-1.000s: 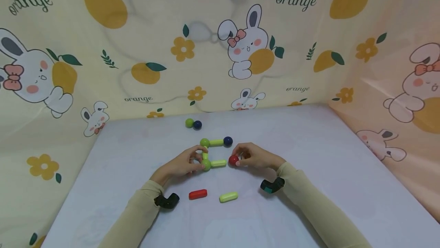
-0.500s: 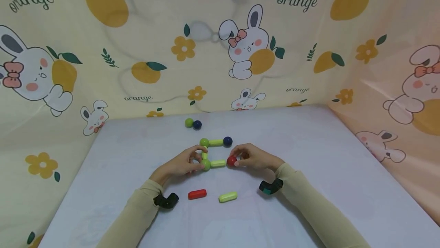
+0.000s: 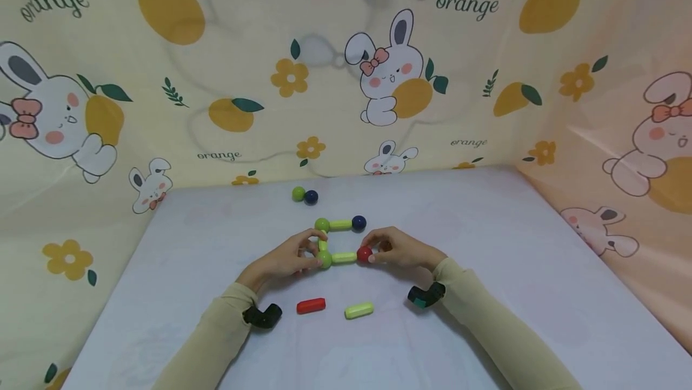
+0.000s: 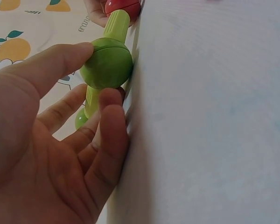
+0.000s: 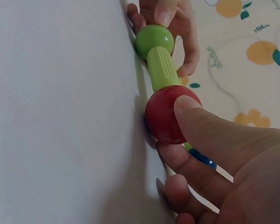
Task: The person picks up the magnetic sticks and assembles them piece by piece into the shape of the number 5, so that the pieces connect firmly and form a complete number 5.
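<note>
My right hand pinches a glossy red ball against the ribbed lime rod, my left hand the near glossy green ball — joining, I judge; next, firm seating.

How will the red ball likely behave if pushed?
The red ball would probably roll, being round, though the yellow-green rod touching it may restrain it. It looks rigid, with no visible dent under the fingers. Its shiny surface could be slippery.
</note>
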Available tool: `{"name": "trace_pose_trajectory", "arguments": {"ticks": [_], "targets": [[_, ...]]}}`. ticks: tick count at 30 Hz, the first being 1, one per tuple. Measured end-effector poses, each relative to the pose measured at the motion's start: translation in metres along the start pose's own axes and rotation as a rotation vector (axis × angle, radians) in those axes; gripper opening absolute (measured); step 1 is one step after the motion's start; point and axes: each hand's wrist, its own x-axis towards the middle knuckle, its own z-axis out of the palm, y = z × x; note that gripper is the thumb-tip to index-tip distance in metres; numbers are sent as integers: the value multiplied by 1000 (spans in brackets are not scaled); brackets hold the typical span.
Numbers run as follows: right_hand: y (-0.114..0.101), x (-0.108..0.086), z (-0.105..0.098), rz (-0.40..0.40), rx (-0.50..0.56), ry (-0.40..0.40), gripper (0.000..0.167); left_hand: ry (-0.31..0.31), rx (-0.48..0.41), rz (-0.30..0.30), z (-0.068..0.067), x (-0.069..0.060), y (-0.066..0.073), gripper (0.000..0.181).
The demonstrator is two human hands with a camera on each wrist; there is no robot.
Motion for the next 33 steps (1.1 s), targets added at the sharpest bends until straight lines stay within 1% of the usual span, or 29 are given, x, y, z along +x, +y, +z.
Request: {"name": "trace_pose_trajectory", "arguments": {"ticks": [10, 18, 21, 25, 27, 33], "targets": [[3, 1, 3, 32, 19, 0, 29, 2, 7, -13, 1, -1, 0, 48], [5, 0, 1, 7, 57, -3, 30, 1, 4, -7, 0, -1, 2, 49], [7, 0, 2, -1, 56, -3, 31, 6, 1, -19, 0, -1, 2, 50], [6, 0, 0, 9, 59, 2, 31, 13, 6, -26, 0, 1, 2, 49], [6, 0, 0, 19, 68, 5, 31, 11, 12, -19, 1, 1, 2, 49], [7, -1, 0, 13, 88, 2, 32, 7, 12, -3, 1, 1, 1, 49]]}}
